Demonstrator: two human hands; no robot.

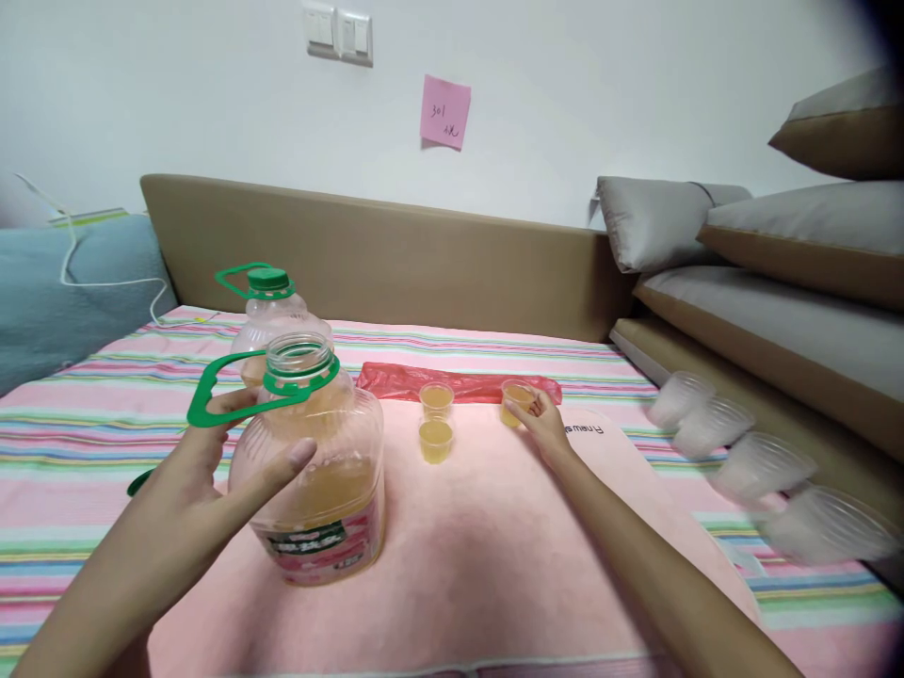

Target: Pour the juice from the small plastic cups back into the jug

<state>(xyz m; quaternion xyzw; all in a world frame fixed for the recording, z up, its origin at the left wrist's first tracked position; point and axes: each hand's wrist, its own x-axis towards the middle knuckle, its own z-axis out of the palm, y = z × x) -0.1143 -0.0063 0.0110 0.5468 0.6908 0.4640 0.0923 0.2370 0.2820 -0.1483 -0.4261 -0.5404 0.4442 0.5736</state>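
An uncapped clear plastic jug [311, 480] with a green handle [204, 395] stands upright on the pink mat, part full of amber liquid. My left hand [204, 480] is around its left side, thumb across the front and fingers partly hidden behind the handle. At the back of the mat, my right hand [540, 419] grips a clear plastic cup [515, 403] of amber liquid between thumb and fingers. Left of it are two more filled cups, a rear cup [437, 399] and a front cup [436, 441], one close behind the other.
Behind stands a capped jug [272, 320]. A red plastic bag [395, 379] lies along the mat's far edge. Stacks of clear cups [763, 466] line the right side beside piled cushions [798, 301]. A green cap [139, 482] shows at left.
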